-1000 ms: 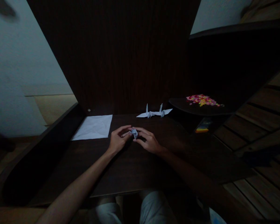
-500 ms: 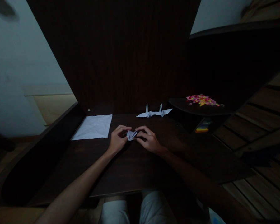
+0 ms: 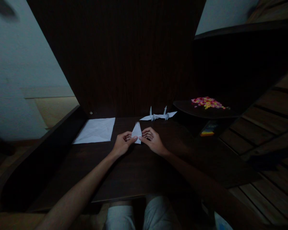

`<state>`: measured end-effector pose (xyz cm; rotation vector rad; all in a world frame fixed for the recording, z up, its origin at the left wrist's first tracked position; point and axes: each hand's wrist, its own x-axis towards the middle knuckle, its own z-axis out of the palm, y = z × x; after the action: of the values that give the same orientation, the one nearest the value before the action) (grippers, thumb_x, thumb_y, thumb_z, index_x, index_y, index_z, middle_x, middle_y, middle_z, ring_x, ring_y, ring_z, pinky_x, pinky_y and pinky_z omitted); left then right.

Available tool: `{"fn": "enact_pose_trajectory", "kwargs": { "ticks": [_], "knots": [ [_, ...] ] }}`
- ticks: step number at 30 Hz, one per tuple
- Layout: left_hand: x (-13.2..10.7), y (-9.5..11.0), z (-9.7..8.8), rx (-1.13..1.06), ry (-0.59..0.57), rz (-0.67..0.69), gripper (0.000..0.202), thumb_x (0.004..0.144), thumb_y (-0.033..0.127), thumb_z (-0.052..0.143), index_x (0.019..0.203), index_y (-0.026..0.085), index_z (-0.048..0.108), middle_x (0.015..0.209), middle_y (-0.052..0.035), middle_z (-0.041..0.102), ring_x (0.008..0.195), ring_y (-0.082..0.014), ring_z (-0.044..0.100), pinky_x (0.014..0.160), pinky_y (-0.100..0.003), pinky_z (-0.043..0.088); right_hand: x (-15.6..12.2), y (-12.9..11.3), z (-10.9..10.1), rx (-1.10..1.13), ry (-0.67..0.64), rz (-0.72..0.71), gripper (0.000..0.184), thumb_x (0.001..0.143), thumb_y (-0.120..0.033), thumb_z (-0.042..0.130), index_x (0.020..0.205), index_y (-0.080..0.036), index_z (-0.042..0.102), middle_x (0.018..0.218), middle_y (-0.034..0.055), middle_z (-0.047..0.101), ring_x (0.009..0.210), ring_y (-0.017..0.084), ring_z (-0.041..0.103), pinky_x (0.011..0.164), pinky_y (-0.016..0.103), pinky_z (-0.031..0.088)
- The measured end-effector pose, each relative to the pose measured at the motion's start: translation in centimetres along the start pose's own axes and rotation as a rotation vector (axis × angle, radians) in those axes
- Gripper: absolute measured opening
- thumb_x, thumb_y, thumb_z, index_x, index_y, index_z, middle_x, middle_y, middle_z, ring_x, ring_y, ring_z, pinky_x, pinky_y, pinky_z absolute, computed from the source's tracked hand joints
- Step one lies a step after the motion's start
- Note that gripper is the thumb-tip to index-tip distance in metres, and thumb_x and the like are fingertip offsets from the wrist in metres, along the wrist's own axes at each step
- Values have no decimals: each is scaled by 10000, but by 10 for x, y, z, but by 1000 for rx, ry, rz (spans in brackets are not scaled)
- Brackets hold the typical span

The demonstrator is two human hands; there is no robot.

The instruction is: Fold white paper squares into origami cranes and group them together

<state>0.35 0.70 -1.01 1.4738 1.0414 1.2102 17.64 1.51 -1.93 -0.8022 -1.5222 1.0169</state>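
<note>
Paper on the far left first: a flat white sheet (image 3: pixel 94 130) lies creased but unfolded on the dark wooden desk (image 3: pixel 134 172), well apart from the action and untouched. Next along, the left hand (image 3: pixel 122 145) has thumb and forefinger closed tight on the lower left edge of the folded paper (image 3: pixel 137 132), with the other fingers curled under. That piece stands at the middle of the desk between both hands, a narrow pointed shape with two tips aimed away from the person and its base down near the wood. The right hand (image 3: pixel 153 142) mirrors the grip, fingertips pinched on the lower right edge, the remaining fingers loosely bent. Just behind, two finished paper cranes (image 3: pixel 151 117) sit side by side against the back panel, wings spread, necks up. Further right, a dark rounded shelf (image 3: pixel 194 111) carries a heap of small coloured bits (image 3: pixel 207 103), too small to name. By the look of it, two cranes are done and a third is roughly midway, with long flaps formed but no neck, tail or wings yet, and one sheet is not begun
</note>
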Motion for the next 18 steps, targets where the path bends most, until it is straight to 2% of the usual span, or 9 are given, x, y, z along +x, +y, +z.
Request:
{"fn": "enact_pose_trajectory", "kwargs": {
  "ticks": [5,9,13,18],
  "knots": [
    [-2,4,-1,-23,-60,-55,358,652,422,744,833,132,638,744,-40,672,685,-165,640,672,-301,520,1,1,0,87,-14,45,380,672,-344,735,934,-235,482,709,-39,578,659,125,577,642,273,471],
    [-4,5,2,-118,-90,-68,497,645,364,760,1048,156,557,715,11,626,659,-150,641,652,-290,532,3,2,-3,121,-9,90,403,637,-319,756,928,-239,489,693,-47,578,642,126,577,633,271,474],
    [-5,4,5,-197,-84,-36,599,640,314,767,1136,205,449,852,6,616,662,-147,648,621,-299,554,6,5,-4,118,30,103,299,636,-327,758,827,-213,557,733,-17,590,690,132,580,656,271,480],
    [-4,6,3,-169,-116,-26,542,656,311,751,1122,173,510,929,-35,620,703,-146,648,641,-279,544,7,8,-4,122,-17,116,216,678,-336,724,810,-193,630,733,-9,611,674,126,568,652,271,474]
  ]
}}
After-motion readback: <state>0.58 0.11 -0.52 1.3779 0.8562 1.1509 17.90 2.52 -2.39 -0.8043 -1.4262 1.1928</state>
